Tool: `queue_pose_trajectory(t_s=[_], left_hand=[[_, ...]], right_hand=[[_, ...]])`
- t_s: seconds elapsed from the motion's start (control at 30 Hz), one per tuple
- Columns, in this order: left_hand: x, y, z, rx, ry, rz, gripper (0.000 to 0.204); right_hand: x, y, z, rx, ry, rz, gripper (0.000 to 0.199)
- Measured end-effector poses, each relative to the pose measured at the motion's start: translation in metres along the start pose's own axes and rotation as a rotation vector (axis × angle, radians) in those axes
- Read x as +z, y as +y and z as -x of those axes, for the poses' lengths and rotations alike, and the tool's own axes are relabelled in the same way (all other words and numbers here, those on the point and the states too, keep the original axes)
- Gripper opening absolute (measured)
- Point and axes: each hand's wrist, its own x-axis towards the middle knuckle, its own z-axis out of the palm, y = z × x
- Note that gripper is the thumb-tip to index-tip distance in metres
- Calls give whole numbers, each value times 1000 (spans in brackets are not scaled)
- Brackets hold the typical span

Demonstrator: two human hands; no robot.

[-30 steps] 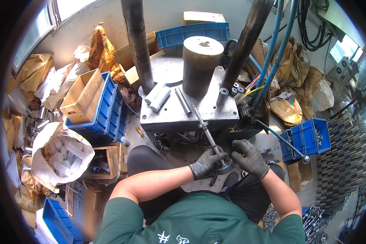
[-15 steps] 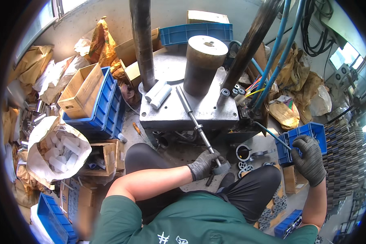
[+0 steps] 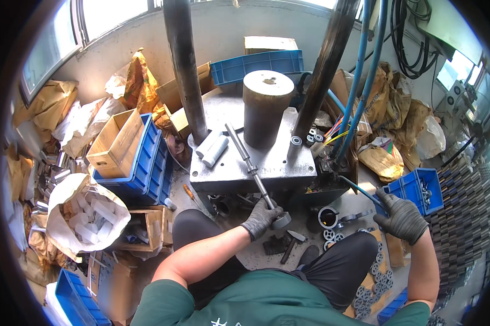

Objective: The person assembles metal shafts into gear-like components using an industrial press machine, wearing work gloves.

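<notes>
Shaft [image 3: 262, 189]: across the press table's [image 3: 298, 168] front edge; tilting could slide it.
Left hand [image 3: 261, 218]: your fingers wrap it; loosening could drop it.
Right hand [image 3: 404, 220]: at the lever [image 3: 359, 188], right of the table; bumping could swing it; fingers' grip, cannot tell.

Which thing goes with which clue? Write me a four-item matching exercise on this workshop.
Things:
1. hammer
2. collared steel rod
3. pair of upright hoses
4. pile of white cylinders

Clues:
A. gripped in the left hand
B. inside a white sack
C. lying on the floor
D. blue

Pairs: 1-C; 2-A; 3-D; 4-B
</notes>
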Motion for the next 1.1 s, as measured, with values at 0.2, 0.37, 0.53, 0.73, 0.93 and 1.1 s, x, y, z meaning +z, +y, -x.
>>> queue_pose_trajectory(t_s=[0.2, 0.37, 0.53, 0.73, 0.93, 1.1], left_hand=[[-17, 12, -12, 361, -55, -81, 29], [2, 85, -10, 441, -24, -91, 25], [17, 191, -13, 839, -2, -357, 25], [22, 326, -77, 1106, -30, -289, 15], [5, 372, -176, 950, 205, -431, 20], [13, 382, -189, 835, 156, -543, 18]], right_hand=[[3, -1, 0, -30, 47, 5, 57], [10, 10, 6, -109, 138, -10, 38], [8, 12, 7, -67, 134, -24, 33], [6, 10, 8, -124, 211, -52, 30], [14, 16, 6, -109, 203, -26, 27], [10, 11, 12, -73, 254, -59, 26]])
